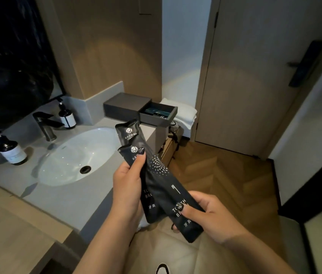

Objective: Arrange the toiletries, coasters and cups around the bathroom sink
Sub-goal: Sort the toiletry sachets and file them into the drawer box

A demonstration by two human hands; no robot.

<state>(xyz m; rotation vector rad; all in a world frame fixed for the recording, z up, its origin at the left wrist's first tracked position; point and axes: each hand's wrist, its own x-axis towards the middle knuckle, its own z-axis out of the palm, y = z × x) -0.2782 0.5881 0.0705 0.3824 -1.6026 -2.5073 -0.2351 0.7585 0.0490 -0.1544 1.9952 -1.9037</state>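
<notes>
I hold two long black toothbrush packets over the counter's right edge. My left hand grips the shorter-looking packet, thumb pressed near its top. My right hand pinches the lower end of the other packet, which lies across the first and reaches up to the left. Behind them a dark grey box sits at the counter's back right, its drawer pulled open with small dark items inside.
A white oval sink with a black faucet fills the grey counter. Two dark pump bottles stand left of and behind the faucet. Folded white towels lie right of the box; a closed door is beyond.
</notes>
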